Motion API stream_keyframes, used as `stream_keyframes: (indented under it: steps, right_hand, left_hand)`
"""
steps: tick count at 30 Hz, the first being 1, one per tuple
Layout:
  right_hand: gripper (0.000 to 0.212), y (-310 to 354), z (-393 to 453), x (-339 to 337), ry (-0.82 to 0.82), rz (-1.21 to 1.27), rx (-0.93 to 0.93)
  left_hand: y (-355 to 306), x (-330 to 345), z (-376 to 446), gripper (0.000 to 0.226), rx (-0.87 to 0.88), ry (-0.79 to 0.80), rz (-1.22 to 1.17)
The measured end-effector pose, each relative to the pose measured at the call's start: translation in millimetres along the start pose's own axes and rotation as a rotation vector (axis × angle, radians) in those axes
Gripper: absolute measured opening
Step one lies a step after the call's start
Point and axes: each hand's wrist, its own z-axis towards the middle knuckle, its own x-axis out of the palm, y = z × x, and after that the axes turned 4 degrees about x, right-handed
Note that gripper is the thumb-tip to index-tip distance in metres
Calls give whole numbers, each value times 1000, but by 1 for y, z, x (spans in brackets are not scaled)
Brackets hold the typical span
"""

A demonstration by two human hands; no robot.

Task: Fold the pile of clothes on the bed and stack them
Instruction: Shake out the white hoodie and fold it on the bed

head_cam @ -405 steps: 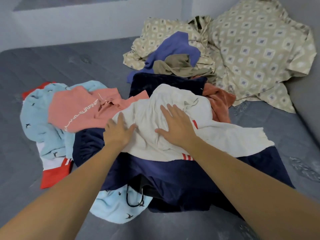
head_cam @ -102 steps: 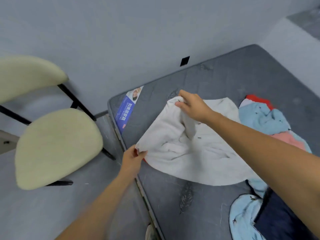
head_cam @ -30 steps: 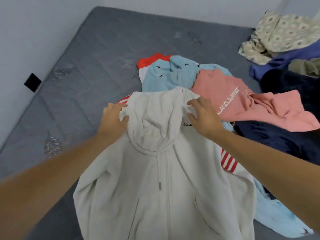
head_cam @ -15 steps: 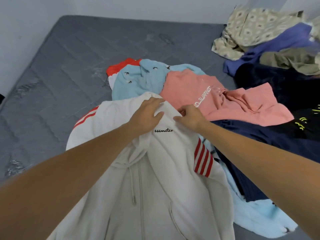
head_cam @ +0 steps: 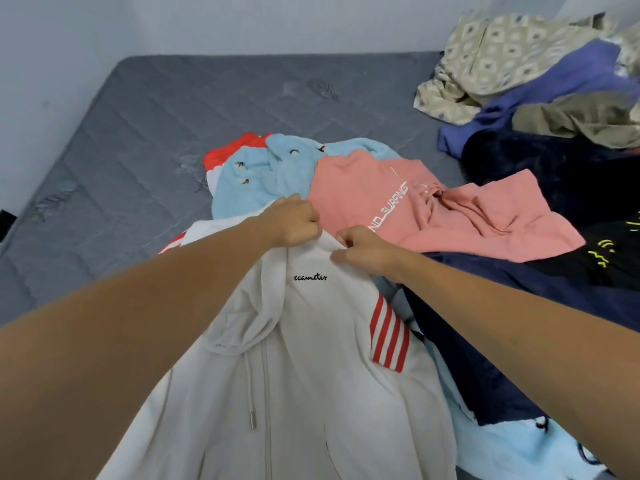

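Observation:
A white zip hoodie (head_cam: 311, 375) with red sleeve stripes lies front-up on the grey mattress (head_cam: 145, 126), its hood folded down over the chest. My left hand (head_cam: 294, 220) grips the fabric at the top of its right shoulder, fingers curled. My right hand (head_cam: 363, 249) pinches the same shoulder edge just beside it. Behind the hands lies the pile: a pink sweatshirt (head_cam: 415, 209), a light blue garment (head_cam: 256, 171) and a navy garment (head_cam: 519, 306).
A patterned beige sheet (head_cam: 502, 53), a purple garment (head_cam: 554, 95) and an olive one (head_cam: 581, 116) are heaped at the back right. A red-and-white piece (head_cam: 228, 154) peeks from under the light blue one. Bare mattress stretches left and back, up to the pale wall.
Both hands came together from either side of the hood to the hoodie's right shoulder and now grip it with curled fingers. The hood has flopped forward over the chest.

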Motion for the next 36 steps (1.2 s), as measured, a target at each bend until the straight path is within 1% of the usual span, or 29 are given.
stream_keyframes:
  steps: [2,4,7,10,11,13,14,15,17,18,20,22,24,26,27,28,30,31,32,34,36]
  right_hand:
    - [35,0,0,1,-27,16,-25]
    - [34,-1,-1,1,-53,38,-43]
    - [26,-3,-8,-5,-92,95,-77]
    - [12,-2,-20,-14,-150,154,-120]
    - [12,-2,-23,-17,-172,184,-113]
    - [25,0,-30,-26,-181,235,-51]
    - [26,2,-35,-31,-157,232,-14]
    - [23,3,-39,-37,-116,181,21]
    - [18,3,-46,-49,-37,-9,65]
    - [20,3,-48,-54,-18,-84,73]
    - [22,2,-53,-60,-37,-147,60]
    - [26,1,-58,-64,-61,-151,29]
    - [29,-3,-64,-65,-67,-88,-4]
    - [33,-9,-72,-65,-29,72,17]
    - [33,-13,-76,-64,23,151,55]
    - [32,-18,-80,-64,91,198,99]
    - [28,-26,-86,-66,179,162,156]
    - [27,-28,-87,-68,183,105,166]
    - [27,-29,-88,-70,162,40,162]
    - [29,-28,-88,-74,64,-42,108]
    - [29,-27,-89,-78,-38,-29,19]
  left_hand:
    - [3,1,-2,39,-15,-20,-73]
    - [5,2,-7,30,-27,-33,-155]
    - [2,-1,-13,22,-32,-46,-250]
    - [-4,-3,-14,21,3,-70,-248]
    - [-6,-4,-14,21,11,-82,-248]
    - [-8,-8,-14,22,-9,-99,-257]
    - [-8,-10,-15,22,-19,-107,-248]
    - [-9,-11,-15,21,-20,-119,-231]
    - [-16,-13,-16,22,2,-134,-206]
    - [-21,-13,-17,22,20,-125,-202]
    - [-35,-14,-17,24,50,-66,-222]
    - [-49,-14,-15,34,82,-2,-284]
    - [-59,-10,-12,40,110,15,-361]
    - [-59,-6,-9,30,108,-34,-397]
    - [-56,-5,-9,24,95,-78,-411]
    - [-54,-5,-10,24,82,-123,-425]
    - [-52,-5,-12,29,67,-195,-438]
    - [-54,-4,-14,29,65,-215,-436]
    - [-57,-3,-15,25,69,-221,-426]
    - [-67,0,-15,12,98,-172,-426]
    - [-82,3,-14,15,163,-92,-487]
